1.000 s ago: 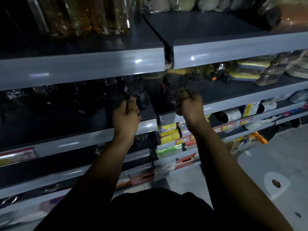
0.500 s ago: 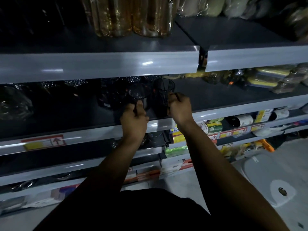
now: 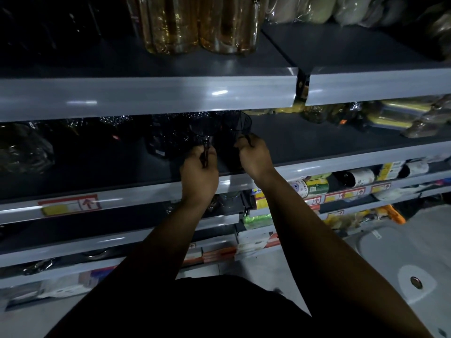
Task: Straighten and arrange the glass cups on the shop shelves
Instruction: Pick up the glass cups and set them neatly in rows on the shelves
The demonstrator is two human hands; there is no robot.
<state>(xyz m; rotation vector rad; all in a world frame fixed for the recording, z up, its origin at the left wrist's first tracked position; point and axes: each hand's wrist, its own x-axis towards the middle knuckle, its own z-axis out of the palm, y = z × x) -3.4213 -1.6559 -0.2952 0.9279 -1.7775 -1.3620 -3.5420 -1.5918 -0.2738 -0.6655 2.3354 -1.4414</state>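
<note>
Closer together than a second ago, the left cup (image 3: 202, 133) and right cup (image 3: 237, 128) stand on the middle shelf (image 3: 317, 140); my left hand (image 3: 200, 173) grips one handle, my right hand (image 3: 255, 157) the other.

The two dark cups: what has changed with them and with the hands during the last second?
The right hand has brought the right cup leftward, close beside the left cup, which the left hand holds; the gap between them has closed. Both hands still grip the handles. The glassware behind stayed in place.
</note>
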